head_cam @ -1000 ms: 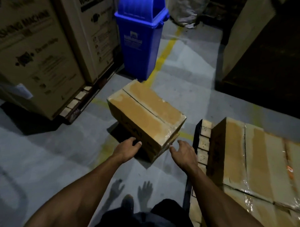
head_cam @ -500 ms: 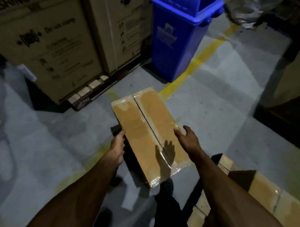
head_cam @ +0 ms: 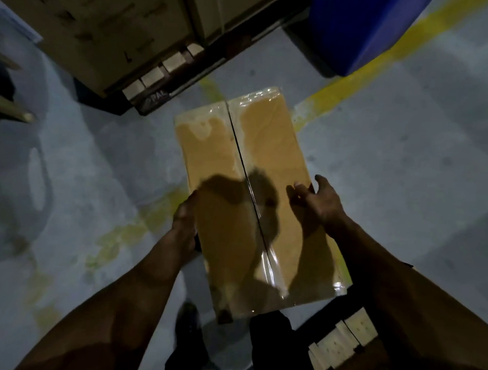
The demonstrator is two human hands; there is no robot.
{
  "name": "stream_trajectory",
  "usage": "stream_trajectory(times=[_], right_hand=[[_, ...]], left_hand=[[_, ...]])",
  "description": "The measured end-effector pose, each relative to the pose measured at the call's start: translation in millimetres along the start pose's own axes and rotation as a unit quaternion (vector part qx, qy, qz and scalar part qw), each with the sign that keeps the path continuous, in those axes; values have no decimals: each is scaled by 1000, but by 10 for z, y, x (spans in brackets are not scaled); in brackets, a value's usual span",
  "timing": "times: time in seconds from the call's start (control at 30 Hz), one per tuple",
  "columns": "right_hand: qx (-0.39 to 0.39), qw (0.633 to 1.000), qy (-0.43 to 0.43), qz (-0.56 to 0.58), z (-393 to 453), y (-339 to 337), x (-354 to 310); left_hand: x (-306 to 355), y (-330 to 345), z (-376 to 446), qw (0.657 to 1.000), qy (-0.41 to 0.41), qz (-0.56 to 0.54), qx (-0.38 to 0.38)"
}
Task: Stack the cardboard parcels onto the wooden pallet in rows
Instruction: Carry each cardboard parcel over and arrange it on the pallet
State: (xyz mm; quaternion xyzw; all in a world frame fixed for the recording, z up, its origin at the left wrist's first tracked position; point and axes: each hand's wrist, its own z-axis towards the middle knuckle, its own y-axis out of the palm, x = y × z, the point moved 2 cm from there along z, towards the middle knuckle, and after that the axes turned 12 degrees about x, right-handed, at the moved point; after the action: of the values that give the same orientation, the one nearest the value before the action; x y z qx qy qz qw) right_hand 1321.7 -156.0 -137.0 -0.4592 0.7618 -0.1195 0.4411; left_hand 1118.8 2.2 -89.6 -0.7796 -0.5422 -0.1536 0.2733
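A long cardboard parcel [head_cam: 253,190] sealed with clear tape lies lengthwise in front of me, its top flaps meeting in a dark seam. My left hand [head_cam: 184,224] grips its left side, fingers hidden down the wall. My right hand [head_cam: 318,200] holds the right edge, thumb on the top face and fingers curled over the side. Whether the parcel is off the floor I cannot tell. A corner of the wooden pallet [head_cam: 342,343] shows at the bottom right, partly hidden behind my right forearm.
Large printed cartons [head_cam: 110,28] stand on another pallet [head_cam: 164,71] at the top left. A blue bin [head_cam: 361,31] stands at the top right beside a yellow floor line [head_cam: 360,75]. My feet are below the parcel on the grey concrete floor [head_cam: 404,168].
My view has dropped closer over the parcel. Both hands have closed in from near its sides to hold its edges. The stacked parcels on the pallet have left the view.
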Motion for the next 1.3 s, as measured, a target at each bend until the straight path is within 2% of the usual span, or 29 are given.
stream_trajectory(times=[0.27,0.37,0.53,0.77,0.97,1.07,1.3], right_hand=[[-6,1000,-4,-30,371,338,223],[6,999,-4,-42,441,375,288],[10,999,-11,-48,459,376,311],[40,998,0,-48,205,178,390],[96,994,26,-41,-262,-396,358],[128,991,28,-32,-601,-778,265],[189,980,52,31,-1467,-1609,120]], left_hand=[[-460,-41,739,998,-2,62,-16],[-503,-15,794,995,10,93,-22],[-527,27,811,995,-21,100,-6],[-452,36,681,996,-10,91,5],[-223,76,180,990,54,127,-27],[-9,97,-252,981,107,160,-20],[520,72,-1101,929,255,250,-93]])
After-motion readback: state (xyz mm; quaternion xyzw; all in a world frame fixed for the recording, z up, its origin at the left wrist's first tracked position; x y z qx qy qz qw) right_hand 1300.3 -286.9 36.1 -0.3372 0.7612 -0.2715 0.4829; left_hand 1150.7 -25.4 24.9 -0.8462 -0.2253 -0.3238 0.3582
